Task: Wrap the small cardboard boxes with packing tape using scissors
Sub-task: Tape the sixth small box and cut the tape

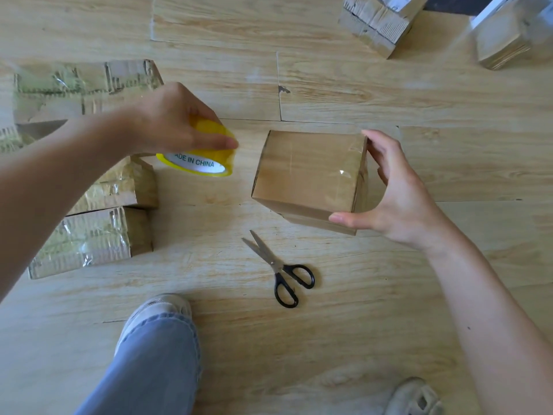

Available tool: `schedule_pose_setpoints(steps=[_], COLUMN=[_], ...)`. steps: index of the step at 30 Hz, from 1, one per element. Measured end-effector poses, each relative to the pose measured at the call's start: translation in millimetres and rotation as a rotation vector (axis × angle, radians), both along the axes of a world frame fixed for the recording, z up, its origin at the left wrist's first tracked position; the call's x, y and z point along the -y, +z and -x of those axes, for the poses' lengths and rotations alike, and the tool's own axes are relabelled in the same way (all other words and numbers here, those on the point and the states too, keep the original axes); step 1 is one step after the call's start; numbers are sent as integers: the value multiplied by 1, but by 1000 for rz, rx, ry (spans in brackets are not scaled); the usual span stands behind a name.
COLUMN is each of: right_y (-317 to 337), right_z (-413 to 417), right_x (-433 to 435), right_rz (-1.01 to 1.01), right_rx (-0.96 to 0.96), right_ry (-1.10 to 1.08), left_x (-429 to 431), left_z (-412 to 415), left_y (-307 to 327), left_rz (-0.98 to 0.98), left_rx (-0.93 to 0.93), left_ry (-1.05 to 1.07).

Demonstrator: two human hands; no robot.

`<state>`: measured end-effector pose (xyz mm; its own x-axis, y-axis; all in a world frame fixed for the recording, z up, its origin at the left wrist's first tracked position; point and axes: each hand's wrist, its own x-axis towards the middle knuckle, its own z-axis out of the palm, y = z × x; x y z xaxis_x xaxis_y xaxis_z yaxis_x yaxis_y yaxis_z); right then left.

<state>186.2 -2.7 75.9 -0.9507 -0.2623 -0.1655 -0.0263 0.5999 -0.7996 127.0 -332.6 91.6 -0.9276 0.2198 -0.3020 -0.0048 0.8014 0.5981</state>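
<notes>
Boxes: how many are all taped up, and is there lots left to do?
Done: the taped boxes lying on the left. In hand: the right hand holds a box with shiny tape across its top, and the left hand grips the tape roll. Left: likely more tape and a cut; the scissors lie untouched on the floor. Far boxes: too blurry to judge.

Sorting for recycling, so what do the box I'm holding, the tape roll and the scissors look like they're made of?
Box: brown cardboard, seemingly under glossy clear tape; glare and a bubble show on top. Tape roll: yellowish translucent film on a white printed core, likely card. Scissors: shiny bare metal blades; glossy black handles, probably plastic.
</notes>
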Motion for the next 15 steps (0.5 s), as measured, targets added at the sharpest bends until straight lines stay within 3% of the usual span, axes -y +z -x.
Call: schedule_pose_setpoints(steps=[15], right_y=[9], right_z=[-1], right_x=[-20], right_rz=[-84], right_rx=[69], right_ry=[9], left_x=[-35], left_z=[6], left_y=[-34], left_rz=[-28], left_rx=[126], left_ry=[13])
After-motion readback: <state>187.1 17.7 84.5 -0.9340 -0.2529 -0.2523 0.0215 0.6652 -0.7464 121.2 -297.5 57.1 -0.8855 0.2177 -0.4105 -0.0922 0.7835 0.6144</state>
